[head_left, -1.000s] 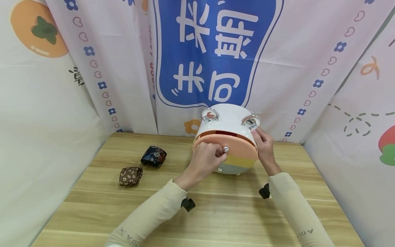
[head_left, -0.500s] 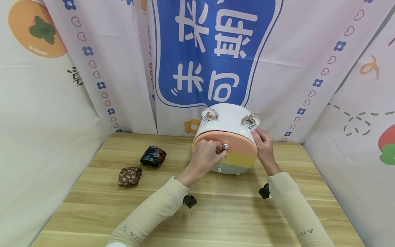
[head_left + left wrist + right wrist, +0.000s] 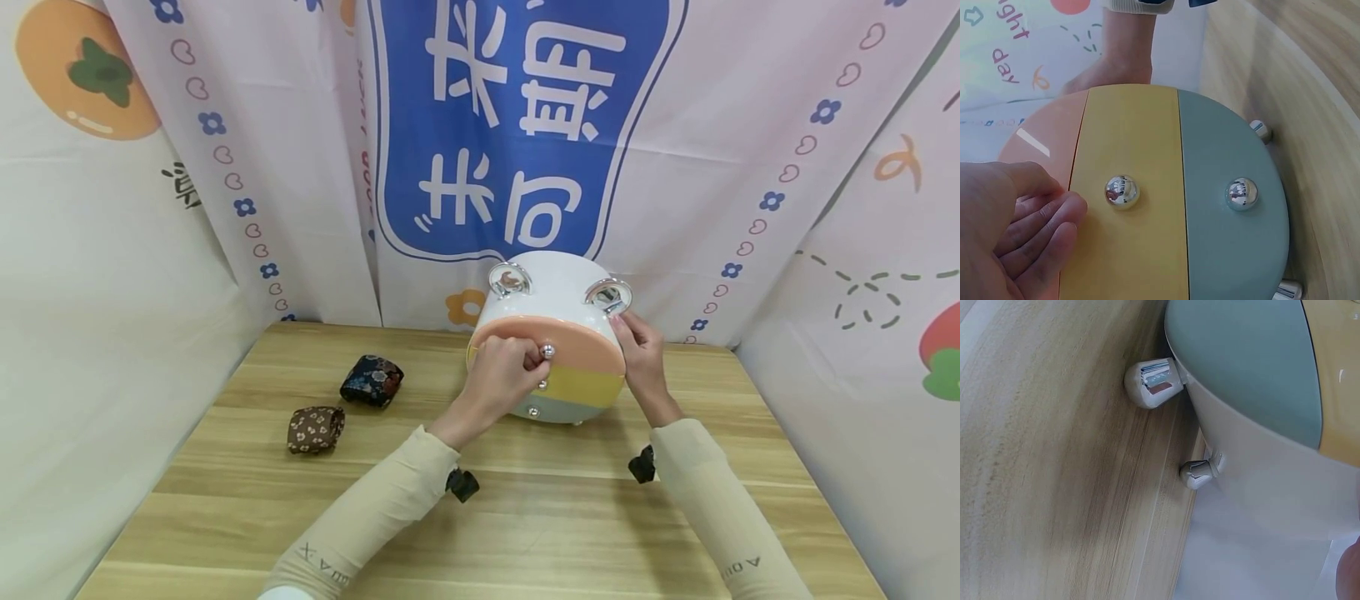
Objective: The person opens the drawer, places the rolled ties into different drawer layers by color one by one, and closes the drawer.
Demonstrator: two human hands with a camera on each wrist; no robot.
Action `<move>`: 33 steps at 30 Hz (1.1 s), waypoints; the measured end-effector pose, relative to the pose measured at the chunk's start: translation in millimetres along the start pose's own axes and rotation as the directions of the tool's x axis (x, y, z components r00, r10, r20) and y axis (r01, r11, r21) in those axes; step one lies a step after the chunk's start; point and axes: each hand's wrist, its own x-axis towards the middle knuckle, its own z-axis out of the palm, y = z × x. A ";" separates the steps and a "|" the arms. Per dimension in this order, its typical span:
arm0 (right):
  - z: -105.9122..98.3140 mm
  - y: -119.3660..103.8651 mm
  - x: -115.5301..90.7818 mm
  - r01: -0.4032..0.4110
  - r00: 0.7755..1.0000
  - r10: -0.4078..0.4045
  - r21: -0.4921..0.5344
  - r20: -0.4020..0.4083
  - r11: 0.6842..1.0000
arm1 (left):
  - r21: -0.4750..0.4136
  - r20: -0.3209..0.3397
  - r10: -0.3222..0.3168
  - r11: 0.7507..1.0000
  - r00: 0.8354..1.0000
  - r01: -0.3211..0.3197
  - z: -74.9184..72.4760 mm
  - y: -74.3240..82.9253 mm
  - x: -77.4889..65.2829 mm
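Observation:
A small white drawer box [image 3: 551, 287] stands on the table, its rounded front banded in peach, yellow and grey-green drawers. My left hand [image 3: 502, 375] pinches the round chrome knob [image 3: 548, 352] of the peach drawer [image 3: 585, 346]. That drawer is flush with the box front. In the left wrist view, the left hand [image 3: 1016, 231] covers this knob, while the yellow drawer [image 3: 1135, 256] and grey-green drawer [image 3: 1235, 144] show their own knobs. My right hand [image 3: 647, 358] holds the box's right side, thumb just below a chrome ring [image 3: 609, 296]; its other fingers are mostly hidden.
Two rolled ties lie on the left of the wooden table [image 3: 525, 533]: a dark floral one [image 3: 372, 381] and a brown floral one [image 3: 316, 429]. A printed curtain [image 3: 420, 292] hangs behind the box. Short chrome feet [image 3: 1155, 382] support the box.
My left hand has pushed the peach drawer in, and the dark gap above it has disappeared. The right hand has stayed at the box's side.

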 end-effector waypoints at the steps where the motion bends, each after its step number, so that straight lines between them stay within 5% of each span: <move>1: 0.0 0.3 0.0 0.002 1.000 -0.002 0.002 0.000 1.000 | 0.001 0.000 0.000 1.000 1.000 0.000 0.2 -0.4 -0.4; 16: -1.3 0.4 -1.4 -0.021 1.000 0.021 -0.013 0.002 1.000 | -0.002 0.026 -0.051 0.999 0.998 0.051 4.7 -9.4 -21.9; 33: -0.5 -0.8 -2.0 -0.018 1.000 0.018 -0.014 0.007 1.000 | 0.019 0.083 -0.089 0.996 0.993 0.088 26.6 -19.4 -35.0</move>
